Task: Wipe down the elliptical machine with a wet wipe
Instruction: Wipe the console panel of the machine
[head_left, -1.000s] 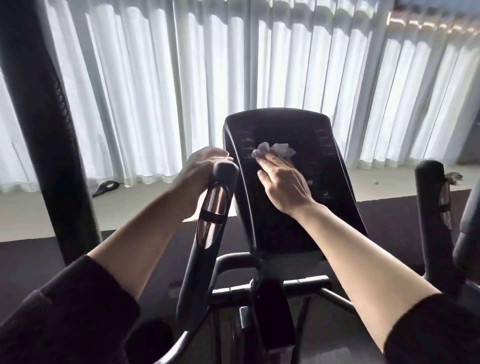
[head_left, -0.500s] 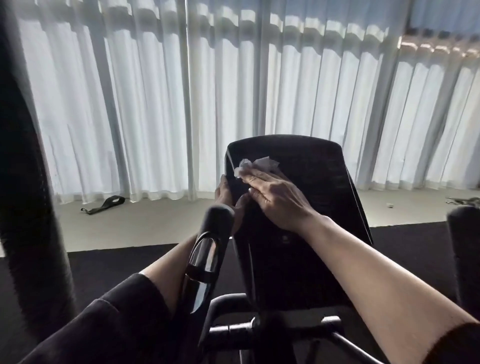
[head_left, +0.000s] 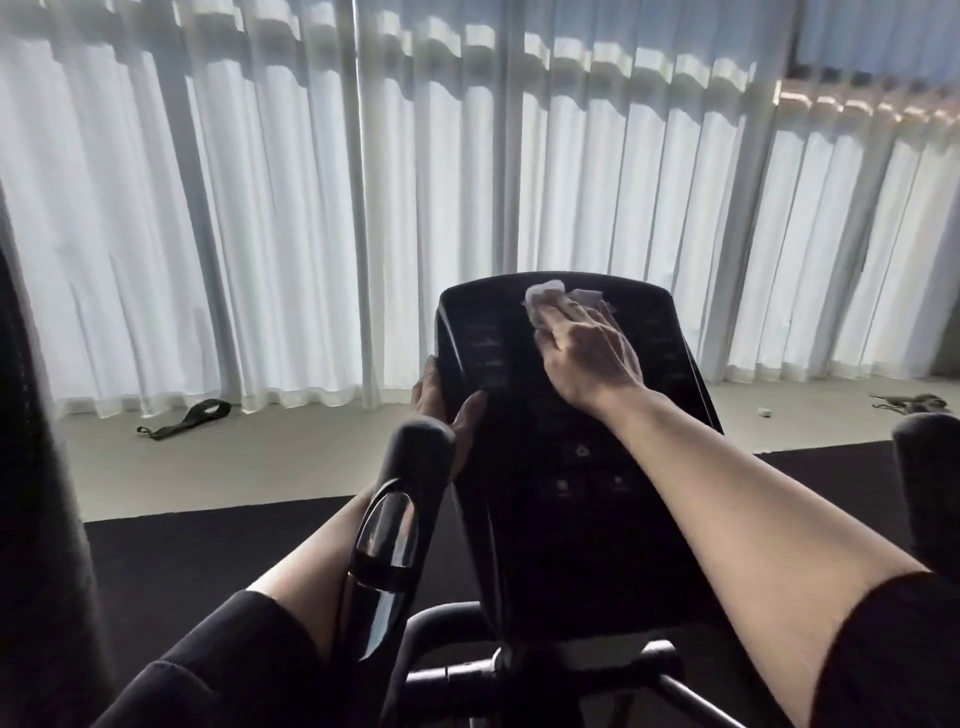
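While my right hand (head_left: 589, 358) lies flat near the top edge of the console (head_left: 566, 467), its fingers (head_left: 558, 325) are straight and close together, pressing the wet wipe (head_left: 545, 296) against the dark panel. Item, wet wipe: white, crumpled, bunched under and ahead of my fingertips, just below the console's upper rim and slightly left of its centre line. Item, console: black, tilted back toward me, rounded top corners, faint markings down both sides and small icons lower down; part of the elliptical machine.

Item, left hand (head_left: 447, 400): gripping the console's left edge, thumb on the front face, the other fingers wrapped behind the rim and mostly hidden. Item, left handlebar (head_left: 400, 509): black with a glossy metal plate, upright just beside the console's left edge and directly below my left hand. Item, right handlebar (head_left: 930, 467): only its rounded top shows at the frame's right edge, well apart from the console.

Open room: the console's right half and whole lower face lie bare beyond my right hand. Past the machine, a dark mat (head_left: 208, 551) ends in a straight edge against pale floor (head_left: 260, 457), which runs to white curtains (head_left: 260, 208). Item, black strap (head_left: 187, 415): on the floor near the curtain hem, left.
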